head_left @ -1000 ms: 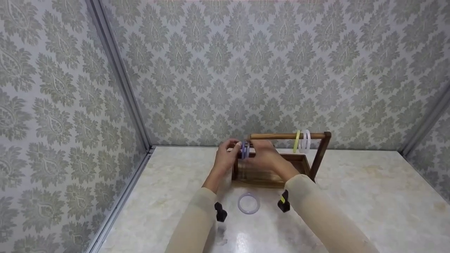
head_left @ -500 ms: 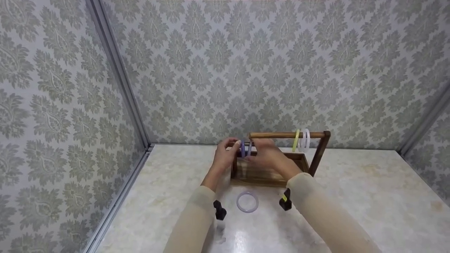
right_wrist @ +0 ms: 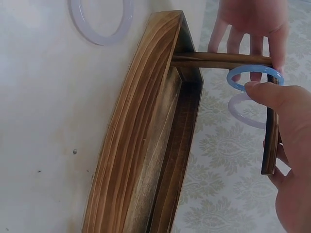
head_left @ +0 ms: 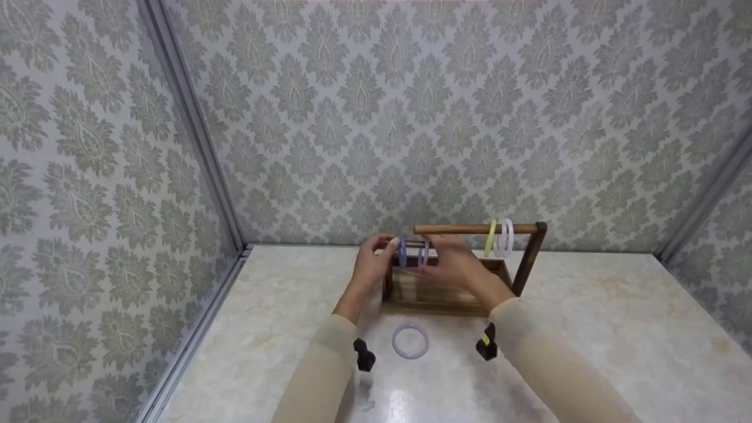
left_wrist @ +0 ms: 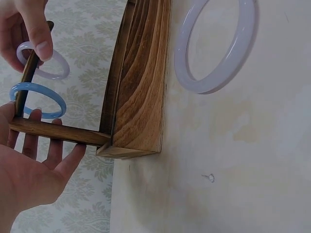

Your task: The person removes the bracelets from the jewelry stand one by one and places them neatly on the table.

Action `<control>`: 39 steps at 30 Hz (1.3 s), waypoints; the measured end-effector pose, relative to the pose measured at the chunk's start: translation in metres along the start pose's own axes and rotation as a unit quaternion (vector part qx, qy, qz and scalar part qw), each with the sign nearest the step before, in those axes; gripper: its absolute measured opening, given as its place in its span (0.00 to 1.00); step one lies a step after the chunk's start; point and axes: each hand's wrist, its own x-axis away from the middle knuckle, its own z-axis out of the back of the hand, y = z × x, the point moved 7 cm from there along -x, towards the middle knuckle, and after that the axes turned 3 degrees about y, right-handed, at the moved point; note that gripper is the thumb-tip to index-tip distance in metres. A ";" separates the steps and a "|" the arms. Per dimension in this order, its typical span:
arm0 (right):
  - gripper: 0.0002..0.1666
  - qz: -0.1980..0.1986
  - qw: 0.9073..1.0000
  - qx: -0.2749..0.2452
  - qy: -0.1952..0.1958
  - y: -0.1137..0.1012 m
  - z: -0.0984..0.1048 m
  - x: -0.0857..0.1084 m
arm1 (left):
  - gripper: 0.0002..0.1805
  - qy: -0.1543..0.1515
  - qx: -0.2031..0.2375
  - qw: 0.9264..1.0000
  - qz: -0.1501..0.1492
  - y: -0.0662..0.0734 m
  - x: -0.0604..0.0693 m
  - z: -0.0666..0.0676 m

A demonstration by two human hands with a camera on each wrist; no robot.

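A wooden stand (head_left: 437, 308) has a tray base and two bars at different heights. My left hand (head_left: 369, 265) grips the left post where the lower bar (right_wrist: 270, 145) joins it. Around that bar, close to the post, hangs a blue bangle (left_wrist: 41, 88), near the left thumb. Farther along it my right hand (head_left: 457, 264) pinches a pale lavender bangle (left_wrist: 59, 73), its thumb in front and fingers behind the bar. The upper bar (head_left: 452, 229) carries a yellow bangle (head_left: 489, 238) and white bangles (head_left: 506, 238).
A larger-looking lavender bangle (head_left: 394, 341) lies flat on the pale marbled table (head_left: 587, 341) in front of the stand. Patterned wall panels (head_left: 364, 117) rise close behind and at the left. Black devices (head_left: 365, 357) sit under both sleeves.
The lavender bangle has slid right along the lower bar with my right hand, widening its gap from the blue bangle. My left hand stays at the post.
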 end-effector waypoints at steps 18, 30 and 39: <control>0.48 -0.013 0.999 0.027 0.011 0.023 0.014 0.017 | 0.15 -0.008 0.015 1.000 -0.008 0.000 0.001 -0.002; 0.47 -0.039 0.999 -0.003 -0.002 0.036 0.018 0.030 | 0.17 -0.018 0.021 1.000 -0.013 -0.003 0.003 -0.002; 0.47 -0.037 0.999 0.009 0.004 0.043 0.019 0.033 | 0.17 -0.010 0.015 1.000 -0.006 -0.001 0.002 -0.003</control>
